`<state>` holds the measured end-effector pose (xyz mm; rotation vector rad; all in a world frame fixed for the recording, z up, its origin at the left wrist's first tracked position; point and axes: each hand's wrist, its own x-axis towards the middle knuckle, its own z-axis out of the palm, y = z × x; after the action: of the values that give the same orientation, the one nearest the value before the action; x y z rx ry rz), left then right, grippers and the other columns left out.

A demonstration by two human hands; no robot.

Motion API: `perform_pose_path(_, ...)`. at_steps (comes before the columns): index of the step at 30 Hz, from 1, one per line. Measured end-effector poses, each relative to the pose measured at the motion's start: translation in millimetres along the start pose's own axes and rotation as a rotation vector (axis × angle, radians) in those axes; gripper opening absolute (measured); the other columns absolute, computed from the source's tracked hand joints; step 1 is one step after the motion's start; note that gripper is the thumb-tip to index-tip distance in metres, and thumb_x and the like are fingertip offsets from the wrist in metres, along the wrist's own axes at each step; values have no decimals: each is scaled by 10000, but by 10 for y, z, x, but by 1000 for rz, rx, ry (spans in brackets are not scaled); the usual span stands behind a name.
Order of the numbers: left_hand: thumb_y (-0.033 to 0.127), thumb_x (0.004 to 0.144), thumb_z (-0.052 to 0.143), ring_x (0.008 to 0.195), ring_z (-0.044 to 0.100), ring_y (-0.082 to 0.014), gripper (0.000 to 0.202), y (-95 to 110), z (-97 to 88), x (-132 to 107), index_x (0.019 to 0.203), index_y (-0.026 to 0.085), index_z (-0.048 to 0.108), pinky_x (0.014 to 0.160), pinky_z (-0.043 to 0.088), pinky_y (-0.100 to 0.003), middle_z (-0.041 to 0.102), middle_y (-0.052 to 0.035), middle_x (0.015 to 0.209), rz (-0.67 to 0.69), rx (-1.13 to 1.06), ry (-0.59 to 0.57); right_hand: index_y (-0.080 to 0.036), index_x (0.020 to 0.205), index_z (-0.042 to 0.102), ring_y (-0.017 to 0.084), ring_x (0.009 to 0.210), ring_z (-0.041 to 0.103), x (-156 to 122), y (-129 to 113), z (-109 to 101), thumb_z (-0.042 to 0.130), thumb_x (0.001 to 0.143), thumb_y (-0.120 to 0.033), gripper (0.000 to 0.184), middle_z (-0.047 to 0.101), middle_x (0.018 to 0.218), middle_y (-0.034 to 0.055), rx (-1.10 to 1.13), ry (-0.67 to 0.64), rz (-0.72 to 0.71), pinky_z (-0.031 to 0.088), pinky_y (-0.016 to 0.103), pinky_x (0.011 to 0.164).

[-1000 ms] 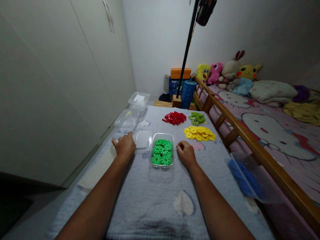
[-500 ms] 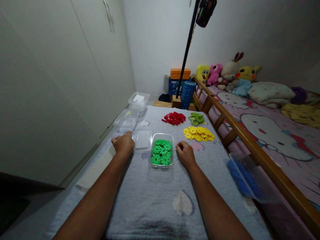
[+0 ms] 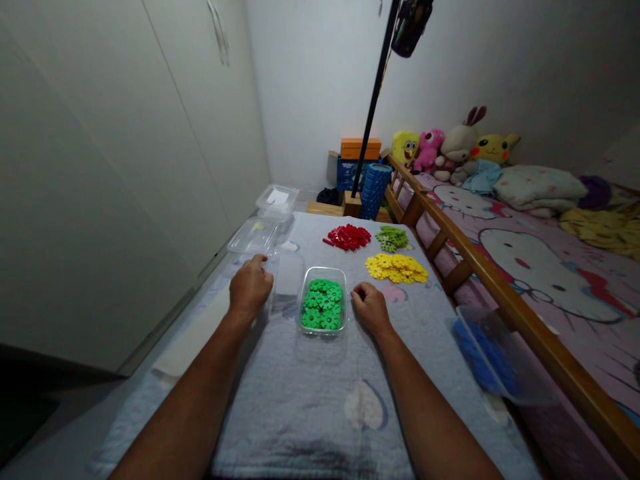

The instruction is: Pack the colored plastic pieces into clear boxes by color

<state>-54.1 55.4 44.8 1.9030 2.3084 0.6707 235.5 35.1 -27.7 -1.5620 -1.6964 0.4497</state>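
A clear plastic box (image 3: 324,331) of green flower-shaped plastic pieces (image 3: 323,305) stands uncovered in the middle of the cloth-covered table. To its left, my left hand (image 3: 251,285) is closed on the left edge of a clear plastic lid (image 3: 289,273) with a white label. The lid looks slightly raised, though its outline is faint. My right hand (image 3: 370,304) rests curled in a loose fist on the cloth, just right of the box, with nothing visible in it. Behind that hand lies a heap of yellow flower-shaped pieces (image 3: 397,268).
Red pieces (image 3: 349,237) and light-green pieces (image 3: 392,238) are heaped at the far side. Clear containers (image 3: 254,235) stand at the far left. A tilted box of blue pieces (image 3: 485,357) sits by the wooden bed rail (image 3: 460,273). A white wardrobe (image 3: 150,167) borders the left.
My left hand has moved slightly right and turned, and the labelled lid has lifted and tilted with it. My right hand and the box of green pieces have stayed in place.
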Motion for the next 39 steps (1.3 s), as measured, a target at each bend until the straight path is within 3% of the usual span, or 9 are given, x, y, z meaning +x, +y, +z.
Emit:
perform_pose_path(5,176,816,502,842,687,-211,413,154,-161,-49,1213,162,615,804,492,-314,724,-97,1038,110,-163,120,-201,704,551,163,687,542,0,21,11,508,791,-290,132,593,711,19,41,18,17,379,272,659)
perform_pose_path(10,223,825,566,680,666,-157,339,437,-289,-238,1157,183,617,732,506,-290,734,-59,1011,167,-361,83,-201,700,562,163,678,540,6,37,5,508,792,-307,150,593,702,17,64,28,30,384,275,661)
perform_pose_path(14,200,843,574,700,668,-153,347,690,-315,-482,1190,189,591,741,509,-287,724,-55,1025,274,-373,58,-199,694,570,164,674,542,11,33,-3,514,791,-321,165,591,695,14,96,34,45,390,278,664)
perform_pose_path(19,164,888,528,907,669,-213,319,1035,-211,-792,1201,194,582,791,495,-309,686,-93,1079,469,-118,29,-197,685,559,156,650,526,5,7,-20,544,795,-363,200,564,666,-3,170,46,67,388,275,651)
perform_pose_path(23,122,890,500,868,650,-240,236,1279,1,-987,1087,184,615,741,481,-333,662,-95,970,534,55,-85,-193,700,565,142,638,500,-11,-31,-60,528,842,-424,274,542,654,-16,318,29,73,385,267,642)
perform_pose_path(26,119,881,515,866,644,-250,280,1368,112,-1081,1139,177,605,758,485,-355,658,-97,977,567,27,-126,-196,690,551,138,640,491,-20,-65,-98,492,870,-463,327,529,641,-21,430,16,77,385,260,635)
perform_pose_path(31,165,905,503,970,625,-248,266,1209,5,-1014,1140,167,627,878,477,-366,679,-105,1041,606,-147,-66,-199,701,536,132,630,485,-34,-95,-126,524,863,-510,350,513,642,-27,479,-41,70,391,256,624)
perform_pose_path(35,202,908,470,1036,601,-291,306,817,-50,-753,1160,141,632,941,450,-428,682,-144,1136,422,-180,60,-205,771,536,119,584,451,-58,-115,-101,568,842,-530,335,468,622,-51,475,-78,90,366,243,571)
perform_pose_path(39,326,889,497,891,639,-264,388,430,134,-542,1181,107,628,838,479,-392,701,-151,1022,148,-344,-115,-213,864,524,105,522,405,-89,-144,-51,631,800,-483,297,418,562,-91,455,-115,94,338,232,537)
